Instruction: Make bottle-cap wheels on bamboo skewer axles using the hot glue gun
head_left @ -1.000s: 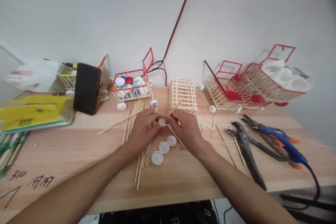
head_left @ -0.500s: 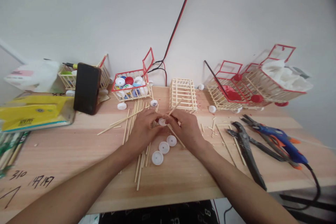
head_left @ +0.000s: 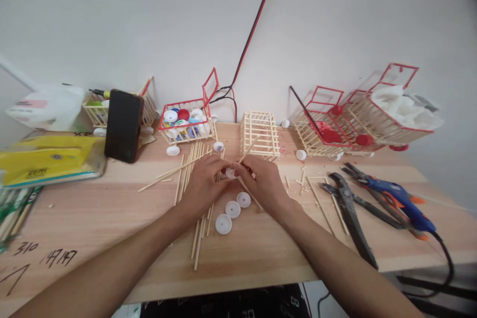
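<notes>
Between my two hands is a white bottle cap (head_left: 231,173), partly covered by fingers. My left hand (head_left: 204,179) pinches it from the left. My right hand (head_left: 265,179) is closed around a thin wooden stick (head_left: 250,147), whose upper end slants up to the right, and its fingertips meet the cap. A second stick length (head_left: 253,196) runs down under the right hand; I cannot tell whether it is held. Just below lie three white caps (head_left: 233,209) in a slanted row, hollow side up. Loose wooden sticks (head_left: 197,243) lie beneath and beside the left hand.
Behind the hands stand a stick crate (head_left: 260,134) and a red-rimmed stick cart (head_left: 185,121) full of caps. To the right are pliers (head_left: 348,218), a blue glue gun (head_left: 400,198) and more carts (head_left: 322,131). A phone (head_left: 123,126) and yellow packet (head_left: 52,156) are left.
Almost nothing differs. The cap between my fingers has tilted very slightly, while both hands stay in the same place.
</notes>
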### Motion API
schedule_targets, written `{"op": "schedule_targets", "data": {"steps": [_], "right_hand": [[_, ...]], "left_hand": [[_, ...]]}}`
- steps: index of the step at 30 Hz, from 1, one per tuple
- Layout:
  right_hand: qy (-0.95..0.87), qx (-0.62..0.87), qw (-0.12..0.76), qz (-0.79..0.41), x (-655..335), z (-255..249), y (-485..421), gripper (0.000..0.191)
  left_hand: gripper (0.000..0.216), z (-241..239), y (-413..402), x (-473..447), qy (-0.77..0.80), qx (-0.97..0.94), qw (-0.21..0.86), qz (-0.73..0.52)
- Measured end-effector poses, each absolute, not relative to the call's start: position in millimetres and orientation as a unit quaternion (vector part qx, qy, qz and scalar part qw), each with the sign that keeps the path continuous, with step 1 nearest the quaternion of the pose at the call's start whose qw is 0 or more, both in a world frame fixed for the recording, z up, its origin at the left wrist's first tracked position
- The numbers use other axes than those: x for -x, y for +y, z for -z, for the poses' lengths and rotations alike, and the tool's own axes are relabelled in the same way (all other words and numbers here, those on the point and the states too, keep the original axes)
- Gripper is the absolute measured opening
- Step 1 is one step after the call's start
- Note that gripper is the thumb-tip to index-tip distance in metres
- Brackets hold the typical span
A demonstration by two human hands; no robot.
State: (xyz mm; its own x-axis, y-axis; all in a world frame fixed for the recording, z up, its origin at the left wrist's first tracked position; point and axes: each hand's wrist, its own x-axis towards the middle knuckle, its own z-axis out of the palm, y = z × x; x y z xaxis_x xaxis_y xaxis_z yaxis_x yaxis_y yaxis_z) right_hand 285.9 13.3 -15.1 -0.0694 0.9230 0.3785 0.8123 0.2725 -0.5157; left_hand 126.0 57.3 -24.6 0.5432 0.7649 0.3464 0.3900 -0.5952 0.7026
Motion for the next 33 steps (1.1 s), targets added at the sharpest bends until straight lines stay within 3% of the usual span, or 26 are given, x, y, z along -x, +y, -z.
{"op": "schedule_targets", "data": {"steps": [33], "right_hand": [[-0.708,0.598,0.36,-0.109,-287.6,11.3,14.1,0.026]], "left_hand": [[0.018,20.8,57.4,-125.2,0.353,-0.835,0.278,-0.318]]}}
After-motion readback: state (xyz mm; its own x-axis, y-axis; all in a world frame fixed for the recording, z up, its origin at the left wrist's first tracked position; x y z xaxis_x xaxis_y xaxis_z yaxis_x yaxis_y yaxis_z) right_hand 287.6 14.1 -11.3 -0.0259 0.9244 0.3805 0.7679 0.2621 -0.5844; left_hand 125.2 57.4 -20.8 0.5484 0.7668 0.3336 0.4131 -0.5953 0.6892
